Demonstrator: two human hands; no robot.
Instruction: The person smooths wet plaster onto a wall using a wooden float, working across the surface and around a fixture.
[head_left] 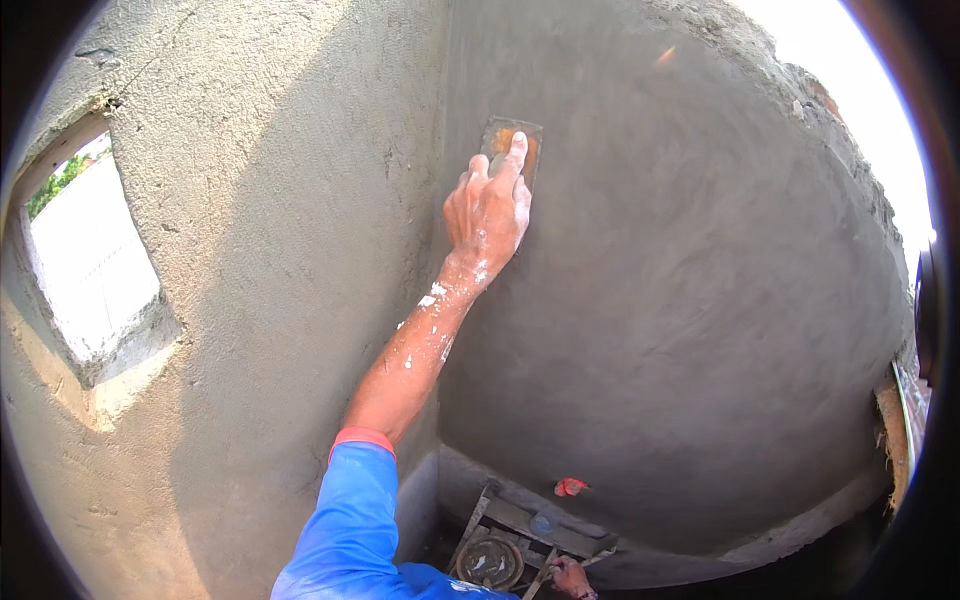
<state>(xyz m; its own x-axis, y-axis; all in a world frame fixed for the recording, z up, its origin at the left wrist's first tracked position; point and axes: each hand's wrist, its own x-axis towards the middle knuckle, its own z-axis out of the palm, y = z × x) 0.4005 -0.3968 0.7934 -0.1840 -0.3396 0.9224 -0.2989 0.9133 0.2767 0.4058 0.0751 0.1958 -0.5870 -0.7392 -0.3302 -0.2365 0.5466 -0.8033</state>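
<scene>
My left hand (487,208) is pressed up against the grey plastered wall (680,250), closed over a rectangular plastering float (512,130). One finger lies stretched along the float's flat, orange-stained back. The float sits flush on the smooth plaster, close to the inside corner. White splashes mark the hand and forearm. Low down at the bottom edge, my right hand (570,577) curls at the end of a wooden bar (540,574); its fingers are partly hidden. Beside that bar a round container (490,563) with grey contents stands within a wooden frame (510,517).
A rougher wall (300,200) meets the smooth one on the left and holds a small window opening (95,260). A red scrap (571,487) shows low on the smooth wall. The wall's broken upper edge (800,100) runs along the right, with a wooden piece (892,430) below.
</scene>
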